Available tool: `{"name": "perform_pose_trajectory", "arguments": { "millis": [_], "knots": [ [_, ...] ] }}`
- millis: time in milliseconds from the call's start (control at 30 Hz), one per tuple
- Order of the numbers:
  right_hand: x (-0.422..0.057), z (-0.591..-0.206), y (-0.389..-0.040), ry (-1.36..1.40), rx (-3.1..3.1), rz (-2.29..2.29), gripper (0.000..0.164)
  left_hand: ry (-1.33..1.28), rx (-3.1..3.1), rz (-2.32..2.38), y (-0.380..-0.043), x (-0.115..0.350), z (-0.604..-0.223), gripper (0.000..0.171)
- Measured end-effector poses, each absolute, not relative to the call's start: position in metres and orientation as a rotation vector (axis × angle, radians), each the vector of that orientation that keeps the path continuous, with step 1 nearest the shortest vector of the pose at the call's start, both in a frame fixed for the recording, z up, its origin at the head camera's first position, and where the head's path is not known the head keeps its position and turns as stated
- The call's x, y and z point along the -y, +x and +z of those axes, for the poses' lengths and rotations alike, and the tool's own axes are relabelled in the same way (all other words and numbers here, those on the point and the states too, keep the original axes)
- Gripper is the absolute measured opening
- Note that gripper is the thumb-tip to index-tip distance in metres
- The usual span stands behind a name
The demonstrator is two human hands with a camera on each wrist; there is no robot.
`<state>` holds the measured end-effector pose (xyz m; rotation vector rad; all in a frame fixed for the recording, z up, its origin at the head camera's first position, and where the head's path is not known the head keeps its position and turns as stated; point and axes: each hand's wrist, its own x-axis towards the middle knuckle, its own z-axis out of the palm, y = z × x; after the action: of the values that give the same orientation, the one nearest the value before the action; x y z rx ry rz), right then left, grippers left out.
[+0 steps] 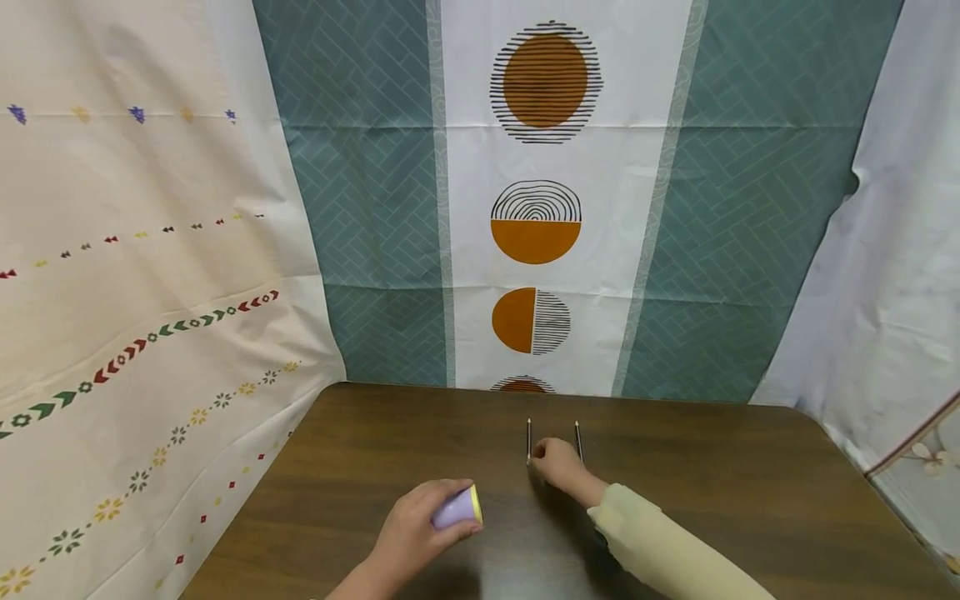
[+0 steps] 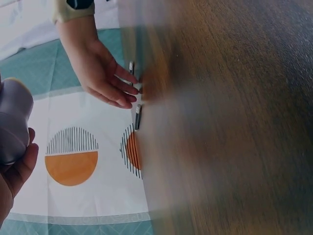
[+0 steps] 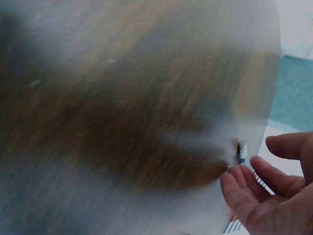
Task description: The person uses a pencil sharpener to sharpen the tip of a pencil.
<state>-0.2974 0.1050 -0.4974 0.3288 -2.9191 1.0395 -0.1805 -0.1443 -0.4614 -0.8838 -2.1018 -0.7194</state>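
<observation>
Curled fingers and thumb of my left hand (image 1: 411, 529) hold a small lavender container (image 1: 453, 509) with a yellow rim, tilted above the table. Its waisted side shows in the left wrist view, where the container (image 2: 13, 117) sits at the left edge. Two slim dark pencils lie lengthwise near the back of the table: a left pencil (image 1: 528, 437) and a right pencil (image 1: 579, 440), light tips toward the back. My right hand (image 1: 562, 467) is low between them, fingertips right at the left pencil's near end. In the right wrist view, its loosely bent fingers (image 3: 239, 191) hold nothing.
The brown wooden table (image 1: 360, 450) has rounded back corners. A teal and white curtain (image 1: 375, 208) with orange circles hangs right behind it. Patterned cream cloth (image 1: 150, 333) hangs along the left, white cloth (image 1: 892, 292) along the right.
</observation>
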Motion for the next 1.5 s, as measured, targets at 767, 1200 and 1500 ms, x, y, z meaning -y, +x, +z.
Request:
{"name": "perform_pose_trajectory", "arguments": {
  "millis": [767,1200,1500],
  "knots": [
    [-0.092,-0.503,-0.266,0.618,3.008,0.561,0.044,-0.754,2.248,-0.781,-0.181,0.142,-0.454,0.060],
    [-0.090,-0.507,-0.264,0.612,3.005,0.579,0.048,-0.622,2.315,-0.795,-0.197,0.143,-0.427,0.054],
    [-0.090,-0.508,-0.264,0.599,3.016,0.549,0.050,-0.584,2.300,-0.760,-0.216,0.144,-0.406,0.052]
  ]
}}
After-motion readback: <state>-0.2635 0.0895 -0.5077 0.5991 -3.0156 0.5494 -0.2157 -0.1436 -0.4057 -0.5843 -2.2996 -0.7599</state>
